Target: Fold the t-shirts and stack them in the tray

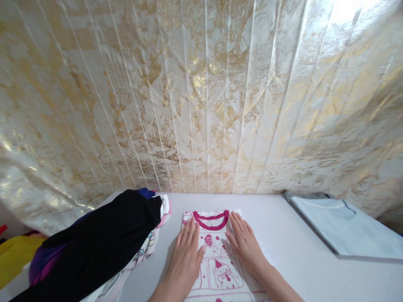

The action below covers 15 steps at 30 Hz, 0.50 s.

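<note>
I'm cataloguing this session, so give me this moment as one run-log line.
left hand: flat on pink-trimmed shirt | right hand: flat on same shirt | shirt's left: clothes heap | shirt's right: pale-blue garment, folded

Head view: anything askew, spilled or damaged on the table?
Nothing spilled or damaged that I can see. Only the clothes heap at left looks untidy: jumbled, unlike the flat-folded light blue garment at right. The pink-collared shirt lies flat under the hands.
</note>
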### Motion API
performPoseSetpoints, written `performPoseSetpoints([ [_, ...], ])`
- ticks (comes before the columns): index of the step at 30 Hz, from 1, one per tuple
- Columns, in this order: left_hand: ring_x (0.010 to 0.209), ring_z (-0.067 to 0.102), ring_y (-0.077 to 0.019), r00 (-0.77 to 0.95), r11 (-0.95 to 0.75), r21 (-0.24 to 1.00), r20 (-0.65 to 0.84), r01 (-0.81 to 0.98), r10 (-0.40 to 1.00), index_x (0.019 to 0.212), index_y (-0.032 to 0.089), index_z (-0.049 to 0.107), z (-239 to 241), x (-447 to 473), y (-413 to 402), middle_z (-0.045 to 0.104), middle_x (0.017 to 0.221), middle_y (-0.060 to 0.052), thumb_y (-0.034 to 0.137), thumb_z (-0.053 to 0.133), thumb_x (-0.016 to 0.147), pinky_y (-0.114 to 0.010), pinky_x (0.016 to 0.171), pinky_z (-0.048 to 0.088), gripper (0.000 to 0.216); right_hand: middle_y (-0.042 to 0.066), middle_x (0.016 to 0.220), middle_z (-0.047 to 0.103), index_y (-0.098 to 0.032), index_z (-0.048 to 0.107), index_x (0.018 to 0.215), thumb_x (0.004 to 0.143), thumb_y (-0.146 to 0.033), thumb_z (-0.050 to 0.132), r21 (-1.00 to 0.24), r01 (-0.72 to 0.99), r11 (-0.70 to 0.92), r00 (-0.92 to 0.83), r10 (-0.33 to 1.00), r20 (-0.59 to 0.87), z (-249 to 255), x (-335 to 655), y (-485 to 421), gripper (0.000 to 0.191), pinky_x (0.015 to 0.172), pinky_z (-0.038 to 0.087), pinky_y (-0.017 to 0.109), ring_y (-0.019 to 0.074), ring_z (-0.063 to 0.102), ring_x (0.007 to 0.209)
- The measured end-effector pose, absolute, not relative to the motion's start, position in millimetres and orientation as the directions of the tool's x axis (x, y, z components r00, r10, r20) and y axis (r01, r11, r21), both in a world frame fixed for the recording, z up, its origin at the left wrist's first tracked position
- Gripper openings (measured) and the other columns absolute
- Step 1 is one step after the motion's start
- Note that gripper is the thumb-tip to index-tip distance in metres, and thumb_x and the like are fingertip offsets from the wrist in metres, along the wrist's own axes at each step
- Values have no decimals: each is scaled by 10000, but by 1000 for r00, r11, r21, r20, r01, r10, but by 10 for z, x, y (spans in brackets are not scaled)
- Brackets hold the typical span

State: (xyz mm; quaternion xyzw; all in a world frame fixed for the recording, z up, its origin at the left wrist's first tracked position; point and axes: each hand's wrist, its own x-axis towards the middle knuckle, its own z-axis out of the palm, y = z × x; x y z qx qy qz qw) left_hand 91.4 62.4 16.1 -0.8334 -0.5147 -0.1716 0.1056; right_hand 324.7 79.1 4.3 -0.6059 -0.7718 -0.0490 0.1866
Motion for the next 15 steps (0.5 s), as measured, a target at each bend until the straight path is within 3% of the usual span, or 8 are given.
performPoseSetpoints([
  [3, 1410, 271, -315, 390, -412, -52, 448, 910, 805, 1463, 82, 310, -13, 893, 401, 243, 1537, -190, 354, 393, 957, -456, 1053, 388, 580, 93, 1513, 372, -181, 337, 1482, 987, -459, 333, -100, 921, 378, -302, 850, 432, -23, 3084, 467, 568, 1111, 316, 413, 253, 337, 1393],
  [7, 1389, 324, -301, 457, -467, -90, 429, 880, 779, 1454, 103, 338, -56, 944, 254, 284, 1526, -168, 381, 436, 933, -425, 1048, 395, 599, 84, 1535, 322, -184, 298, 1497, 967, -415, 401, -22, 877, 480, -415, 780, 468, -82, 2876, 161, 587, 1076, 357, 380, 253, 342, 1390],
  [15, 1392, 330, -258, 478, -497, -46, 363, 866, 800, 1485, 157, 302, 112, 860, 242, 267, 1537, -97, 412, 429, 940, -385, 1072, 377, 615, 88, 1490, 406, -173, 373, 1465, 959, -501, 391, 11, 947, 321, -283, 816, 504, -183, 3224, 252, 603, 1052, 386, 418, 264, 392, 1361],
])
